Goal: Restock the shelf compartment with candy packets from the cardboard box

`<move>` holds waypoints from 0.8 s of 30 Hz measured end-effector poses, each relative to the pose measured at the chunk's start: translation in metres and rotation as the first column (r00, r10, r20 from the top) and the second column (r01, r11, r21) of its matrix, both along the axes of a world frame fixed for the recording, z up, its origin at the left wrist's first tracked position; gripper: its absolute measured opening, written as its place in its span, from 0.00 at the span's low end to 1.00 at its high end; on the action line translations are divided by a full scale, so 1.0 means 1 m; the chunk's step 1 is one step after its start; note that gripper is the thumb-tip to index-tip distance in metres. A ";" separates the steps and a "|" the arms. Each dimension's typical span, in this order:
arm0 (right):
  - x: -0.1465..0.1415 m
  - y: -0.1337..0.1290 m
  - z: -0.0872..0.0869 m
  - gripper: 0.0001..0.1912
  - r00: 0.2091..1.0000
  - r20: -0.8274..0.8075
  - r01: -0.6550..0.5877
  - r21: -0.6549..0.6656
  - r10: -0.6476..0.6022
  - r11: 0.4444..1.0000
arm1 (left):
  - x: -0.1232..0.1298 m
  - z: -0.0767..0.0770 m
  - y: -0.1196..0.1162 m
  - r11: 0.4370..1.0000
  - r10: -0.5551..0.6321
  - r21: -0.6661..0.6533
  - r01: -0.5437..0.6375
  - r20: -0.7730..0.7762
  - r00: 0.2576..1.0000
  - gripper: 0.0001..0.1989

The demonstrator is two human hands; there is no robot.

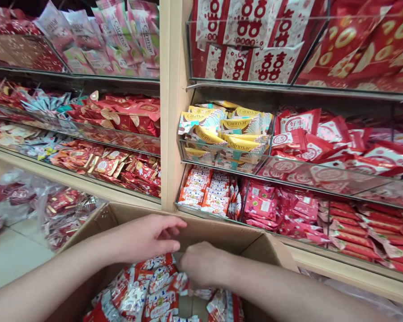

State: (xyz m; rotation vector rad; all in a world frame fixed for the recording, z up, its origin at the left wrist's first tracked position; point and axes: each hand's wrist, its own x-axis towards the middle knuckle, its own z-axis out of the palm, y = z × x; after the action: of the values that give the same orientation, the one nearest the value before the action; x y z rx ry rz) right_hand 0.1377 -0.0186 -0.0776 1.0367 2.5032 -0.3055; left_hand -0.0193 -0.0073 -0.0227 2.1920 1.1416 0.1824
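A cardboard box point(221, 230) stands below the shelves, with several small red-and-white snack packets point(161, 304) lying loose inside. Over the packets, my left hand point(151, 237) is held near the box's far wall. Its fingers are bent and the thumb stands apart from them, with nothing visible between. Lower and to the right, my right hand point(204, 264) reaches into the box with its fingers curled in. The back of that hand hides the fingertips, right beside the packets, so what they hold cannot be made out.
Matching packets point(206, 192) fill a bottom shelf compartment just behind the box. Yellow packets point(238, 125) sit one shelf higher, and pink packets point(262, 203) to the right. A wooden upright point(169, 107) divides the shelves. Plastic bags of packets point(65, 210) lie on the floor at left.
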 end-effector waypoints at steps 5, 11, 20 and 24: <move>0.033 0.007 0.040 0.16 0.715 -0.694 0.065 -0.050 -0.081 0.997 | 0.004 0.007 -0.003 0.957 -0.035 -0.260 0.127 0.333 0.942 0.24; 0.041 0.009 0.039 0.13 0.370 -0.888 0.098 -0.257 -0.275 0.961 | 0.011 -0.007 -0.005 0.898 0.248 -0.437 0.046 0.591 0.768 0.43; 0.039 0.013 0.036 0.17 0.148 -0.932 0.200 -0.301 -0.332 0.933 | 0.017 -0.006 -0.005 0.907 0.235 -0.412 0.087 0.667 0.707 0.39; 0.044 0.018 0.037 0.19 0.038 -0.977 0.380 -0.180 -0.210 0.907 | 0.016 -0.010 -0.009 0.866 0.241 -0.491 0.097 0.579 0.779 0.43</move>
State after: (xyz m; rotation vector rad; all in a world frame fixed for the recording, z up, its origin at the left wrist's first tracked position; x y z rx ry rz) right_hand 0.1816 -0.0008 -0.0408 1.8818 3.4160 -1.4868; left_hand -0.0030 -0.0164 -0.0326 1.4432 0.7698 0.5466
